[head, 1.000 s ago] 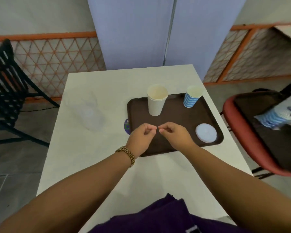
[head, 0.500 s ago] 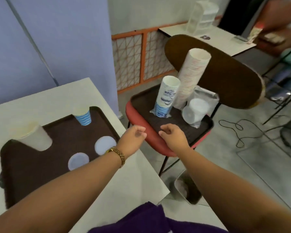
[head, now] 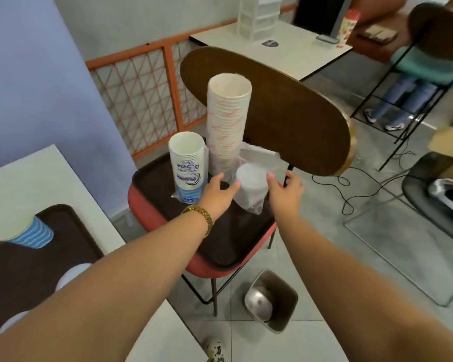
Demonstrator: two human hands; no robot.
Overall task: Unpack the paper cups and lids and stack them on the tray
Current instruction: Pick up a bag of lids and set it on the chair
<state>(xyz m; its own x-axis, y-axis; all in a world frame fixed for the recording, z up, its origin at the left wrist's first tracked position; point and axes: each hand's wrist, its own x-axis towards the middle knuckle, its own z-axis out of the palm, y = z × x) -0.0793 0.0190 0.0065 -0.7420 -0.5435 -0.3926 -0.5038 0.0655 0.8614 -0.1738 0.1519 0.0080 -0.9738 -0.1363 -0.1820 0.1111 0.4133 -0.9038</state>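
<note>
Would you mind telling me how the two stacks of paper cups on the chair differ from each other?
The tall stack rises well above the short stack, nearly to the top of the chair back. The tall stack is white with faint red marks; the short stack is white with dark lettering and a blue band at its foot. The tall stack leans slightly; the short stack looks about upright. Both stand mouth up, side by side, on the dark tray on the chair seat.

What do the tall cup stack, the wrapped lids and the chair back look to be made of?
Tall cup stack: paper, matte white with faint red print and fine rim ridges.
Lids: probably thin plastic, milky and translucent, inside a clear glossy film bag that crinkles and glints.
Chair back: looks like dark brown wood or veneer, smooth with a soft sheen.
</note>
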